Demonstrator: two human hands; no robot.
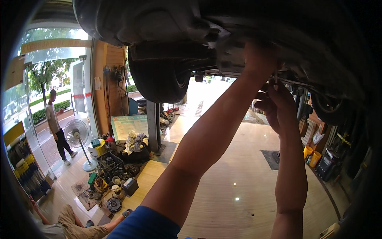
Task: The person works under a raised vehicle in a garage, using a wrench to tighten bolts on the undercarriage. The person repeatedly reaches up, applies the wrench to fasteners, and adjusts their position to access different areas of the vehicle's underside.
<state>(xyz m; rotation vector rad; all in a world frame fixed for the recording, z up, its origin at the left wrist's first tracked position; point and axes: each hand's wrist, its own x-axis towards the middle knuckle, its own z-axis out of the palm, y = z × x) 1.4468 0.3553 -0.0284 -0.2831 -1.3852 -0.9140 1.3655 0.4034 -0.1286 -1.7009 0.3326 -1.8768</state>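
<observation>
I stand under a raised car's underbody (167,20), both arms lifted. My left hand (259,55) reaches up and presses against a dark part of the chassis; its fingers are hidden against the metal. My right hand (277,104) is just below and to the right, fingers curled around a thin metal tool (275,77) that points straight up into the underbody. A car tyre (161,77) hangs to the left of my arms.
A lift post (152,125) stands beneath the tyre. Tools, crates and rags (119,159) litter the floor at left beside a pedestal fan (77,133). One person stands at the glass door (55,125); another sits at lower left (67,225). Yellow containers (312,155) stand at right.
</observation>
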